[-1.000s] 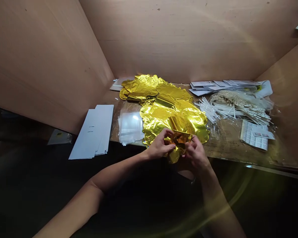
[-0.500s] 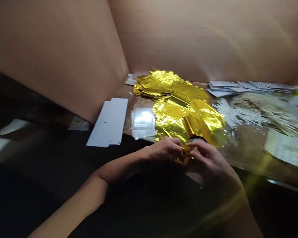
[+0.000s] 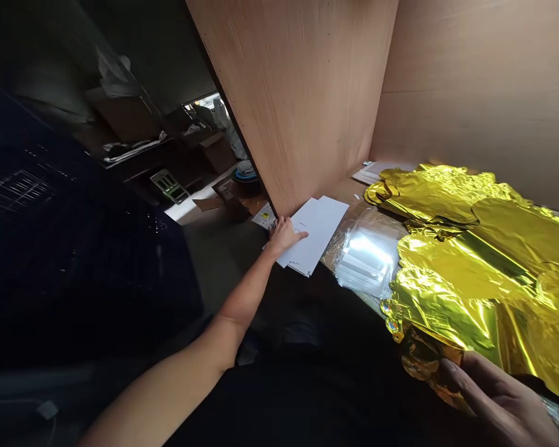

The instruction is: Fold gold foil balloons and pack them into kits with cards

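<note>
My left hand (image 3: 284,234) reaches out to the left and rests on the near corner of a stack of white cards (image 3: 314,233), its fingers laid over the top card. At the lower right my right hand (image 3: 498,400) pinches a folded gold foil balloon (image 3: 423,360) by its edge. A heap of gold foil balloons (image 3: 475,248) covers the table behind it. A pile of clear plastic bags (image 3: 366,261) lies between the cards and the foil.
A tall wooden partition (image 3: 302,93) stands just behind the white cards, with another wooden panel (image 3: 484,87) at the back. To the left, past the partition, there is a dark area with boxes and clutter (image 3: 200,155) on the floor.
The view has swung left. My left hand has let go of the folded balloon and reached to the white cards. My right hand keeps the balloon.
</note>
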A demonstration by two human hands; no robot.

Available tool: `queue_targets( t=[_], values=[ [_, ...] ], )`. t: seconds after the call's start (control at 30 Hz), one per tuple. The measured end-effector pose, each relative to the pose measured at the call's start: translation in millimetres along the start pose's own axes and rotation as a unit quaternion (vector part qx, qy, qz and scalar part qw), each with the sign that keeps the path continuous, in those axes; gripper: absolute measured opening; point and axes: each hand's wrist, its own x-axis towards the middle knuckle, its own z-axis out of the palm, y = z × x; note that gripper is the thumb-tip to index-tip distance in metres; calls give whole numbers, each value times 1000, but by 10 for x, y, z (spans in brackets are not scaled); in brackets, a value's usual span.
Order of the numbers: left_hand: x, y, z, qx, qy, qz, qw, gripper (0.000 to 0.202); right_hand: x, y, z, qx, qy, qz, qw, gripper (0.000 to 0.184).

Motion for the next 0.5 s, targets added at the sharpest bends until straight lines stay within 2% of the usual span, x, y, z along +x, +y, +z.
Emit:
queue_targets(
  t=[0.1, 0.17, 0.23, 0.3, 0.37, 0.4, 0.5],
  values=[
    [-48, 45, 55, -6, 80, 24, 996, 67, 131, -95, 44, 24, 8, 48, 999, 26],
    [-68, 51, 19, -30, 114, 44, 992, 61, 163, -160, 49, 29, 5, 52, 998, 27],
    [-78, 19, -79, -92, 124, 50, 987, 45, 152, -215, 69, 49, -3, 50, 998, 28],
    [-120, 14, -188, -206, 99, 54, 972, 23, 137, -263, 128, 87, -7, 43, 995, 33],
    [-245, 128, -239, -354, 44, 75, 931, 18, 161, -314, 233, 127, -10, 23, 992, 36],
    [-350, 245, -229, -430, 6, 93, 898, 22, 196, -343, 296, 138, -10, 7, 990, 34],
    [-819, 750, -87, -613, -110, 138, 770, 39, 368, -426, 465, 135, -4, -49, 990, 28]
  ],
)
